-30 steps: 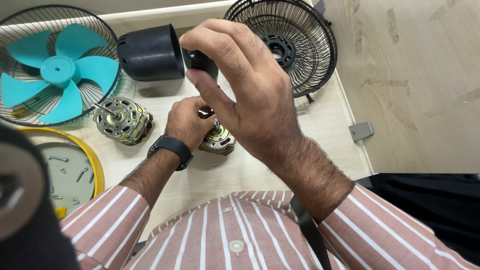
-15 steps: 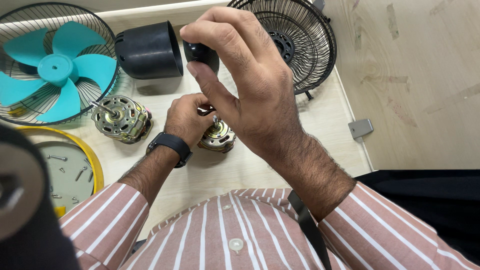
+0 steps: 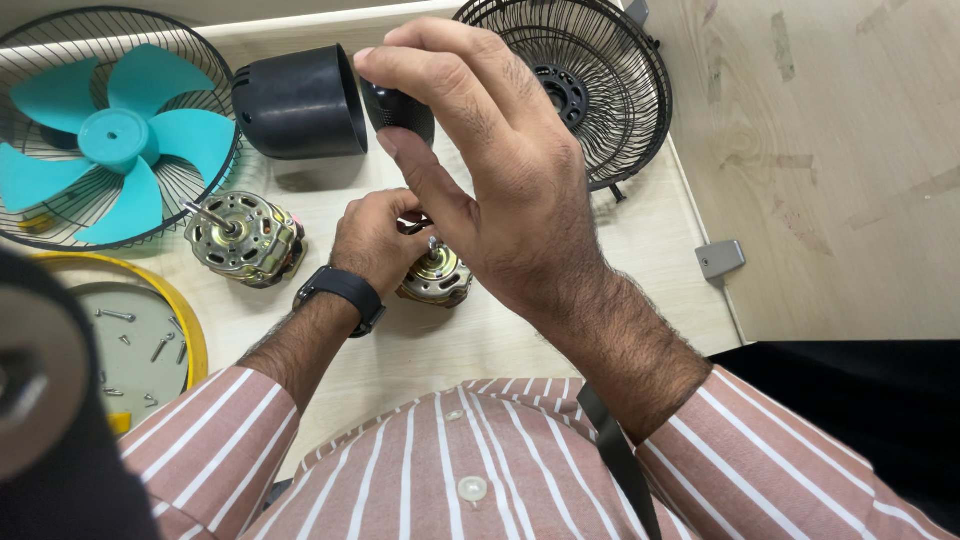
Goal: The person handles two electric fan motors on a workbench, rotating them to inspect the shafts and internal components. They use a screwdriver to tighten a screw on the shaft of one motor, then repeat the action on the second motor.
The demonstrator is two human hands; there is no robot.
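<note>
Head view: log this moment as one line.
left hand: on motor | right hand: holds black cap | second motor: idle

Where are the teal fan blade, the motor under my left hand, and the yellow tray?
teal fan blade point(image 3: 108, 140), head view, hub.
motor point(image 3: 437, 280), head view, brass-coloured housing.
yellow tray point(image 3: 192, 335), head view, right rim.

A repair workbench point(image 3: 640, 250): fan motors point(image 3: 243, 238), grilles point(image 3: 590, 80) (blade point(image 3: 110, 140) too) lie about.
</note>
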